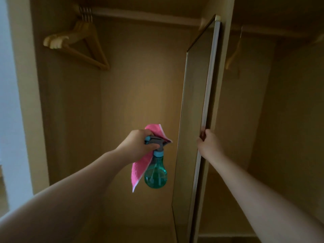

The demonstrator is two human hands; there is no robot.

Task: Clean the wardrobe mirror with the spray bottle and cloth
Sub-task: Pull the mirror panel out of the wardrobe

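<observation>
My left hand (138, 143) grips the grey trigger head of a teal spray bottle (155, 174), and a pink cloth (140, 170) is held in the same hand, hanging beside the bottle. The nozzle points right, toward the tall mirror panel (192, 106), which stands nearly edge-on in the middle of the open wardrobe. My right hand (207, 142) holds the mirror's pale outer edge at about mid height, fingers curled round it.
Several wooden hangers (77, 44) hang on the rail (140, 14) at the upper left inside the wardrobe. A pale wall (10, 102) runs down the left. Another wardrobe compartment (280, 120) lies right of the mirror.
</observation>
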